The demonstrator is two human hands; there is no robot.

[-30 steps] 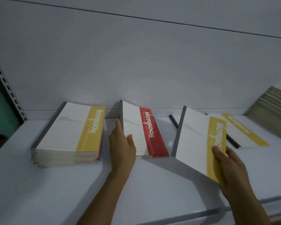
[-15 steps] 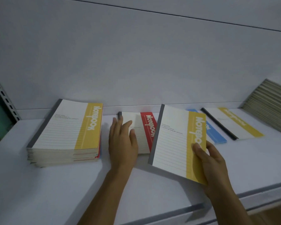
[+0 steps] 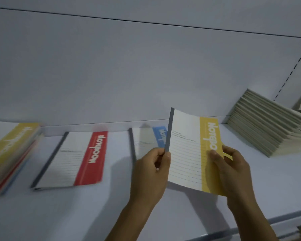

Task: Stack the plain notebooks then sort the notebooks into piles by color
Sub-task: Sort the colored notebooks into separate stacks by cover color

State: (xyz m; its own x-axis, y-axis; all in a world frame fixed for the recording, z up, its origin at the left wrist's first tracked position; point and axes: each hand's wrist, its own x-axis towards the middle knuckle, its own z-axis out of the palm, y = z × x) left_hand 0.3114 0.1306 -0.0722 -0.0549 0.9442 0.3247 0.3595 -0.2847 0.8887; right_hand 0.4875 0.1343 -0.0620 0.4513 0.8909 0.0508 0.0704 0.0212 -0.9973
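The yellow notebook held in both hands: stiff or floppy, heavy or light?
Probably floppy: the yellow notebook bows between the left hand and right hand. Likely light: pinches at its side edges are enough to hold it up.

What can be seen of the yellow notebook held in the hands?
The yellow notebook has a white lined cover, a grey spine strip and a yellow band with white "Notebook" lettering. It looks thin, of paper, and bends slightly. It is held tilted above the shelf; the left hand pinches its spine edge, the right hand its yellow edge.
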